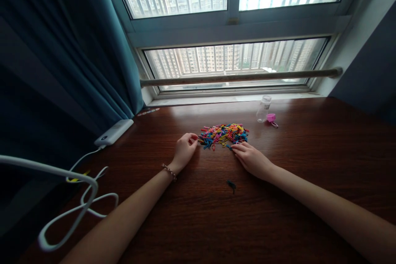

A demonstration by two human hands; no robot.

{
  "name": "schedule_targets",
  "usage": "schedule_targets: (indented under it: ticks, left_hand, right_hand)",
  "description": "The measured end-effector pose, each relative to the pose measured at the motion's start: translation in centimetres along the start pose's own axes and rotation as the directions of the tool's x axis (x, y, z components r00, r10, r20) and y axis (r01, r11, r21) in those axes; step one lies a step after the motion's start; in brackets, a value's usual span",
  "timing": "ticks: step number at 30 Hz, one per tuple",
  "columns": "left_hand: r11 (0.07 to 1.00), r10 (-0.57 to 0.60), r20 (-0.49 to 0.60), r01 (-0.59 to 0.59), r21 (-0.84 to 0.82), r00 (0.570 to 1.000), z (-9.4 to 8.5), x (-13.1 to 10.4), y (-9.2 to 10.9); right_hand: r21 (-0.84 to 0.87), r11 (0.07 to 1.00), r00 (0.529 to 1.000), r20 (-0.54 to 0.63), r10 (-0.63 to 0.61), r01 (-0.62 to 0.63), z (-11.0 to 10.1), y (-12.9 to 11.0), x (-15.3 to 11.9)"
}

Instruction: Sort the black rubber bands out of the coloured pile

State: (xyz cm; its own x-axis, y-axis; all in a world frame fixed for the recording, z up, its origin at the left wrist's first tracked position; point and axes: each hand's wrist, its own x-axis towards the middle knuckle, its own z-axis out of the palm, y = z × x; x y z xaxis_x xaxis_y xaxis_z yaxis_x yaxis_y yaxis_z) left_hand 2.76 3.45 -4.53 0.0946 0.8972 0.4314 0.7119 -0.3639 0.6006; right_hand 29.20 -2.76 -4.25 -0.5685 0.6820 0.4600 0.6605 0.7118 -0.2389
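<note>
A spread pile of small multicoloured bands or loops lies on the brown wooden table. At the pile's left edge is my left hand, its thumb and fingers curled together; whatever may be between the fingertips is too small to name. My right hand rests palm down at the pile's lower right edge, fingers extended and touching the table beside a few blue pieces. Nearer to me, between the two forearms, lies a small dark clump.
At the back right stand a clear bottle without a lid and a pink cap with a loop. On the left are a white power bank, white cables and a blue curtain. A barred window rises behind the table.
</note>
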Motion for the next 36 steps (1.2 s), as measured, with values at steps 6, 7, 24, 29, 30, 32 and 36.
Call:
schedule_targets:
  ticks: [6, 7, 24, 29, 30, 32, 36]
  left_hand:
    - [0.980, 0.102, 0.096, -0.116, 0.163, 0.990, -0.04, -0.46, 0.72]
    - [0.977, 0.113, 0.110, -0.130, 0.169, 0.987, -0.03, -0.46, 0.77]
    - [0.998, -0.005, 0.100, 0.011, -0.057, 0.995, 0.20, -0.28, -0.12]
    - [0.989, -0.065, 0.040, 0.070, -0.131, 0.997, 0.15, -0.12, -0.14]
    - [0.987, -0.067, 0.032, 0.071, -0.142, 0.997, 0.14, -0.09, -0.12]
    - [0.985, -0.067, 0.025, 0.070, -0.158, 0.997, 0.11, -0.06, -0.09]
    - [0.979, -0.073, 0.021, 0.075, -0.191, 0.997, 0.09, -0.06, -0.16]
  right_hand:
    - [0.098, 0.995, 0.994, -0.109, 0.026, -0.016, -0.17, 0.00, -0.16]
    - [0.117, 0.993, 0.990, -0.138, 0.031, -0.015, -0.30, 0.00, -0.25]
    - [0.437, 0.888, 0.907, -0.302, 0.294, -0.143, -0.66, 0.94, -0.30]
    - [0.419, 0.900, 0.923, -0.289, 0.255, -0.118, -0.60, 0.72, -0.37]
    - [0.421, 0.899, 0.924, -0.283, 0.257, -0.120, -0.59, 0.68, -0.39]
    - [0.427, 0.894, 0.926, -0.269, 0.266, -0.133, -0.57, 0.65, -0.44]
    - [0.424, 0.892, 0.930, -0.239, 0.279, -0.159, -0.55, 0.72, -0.55]
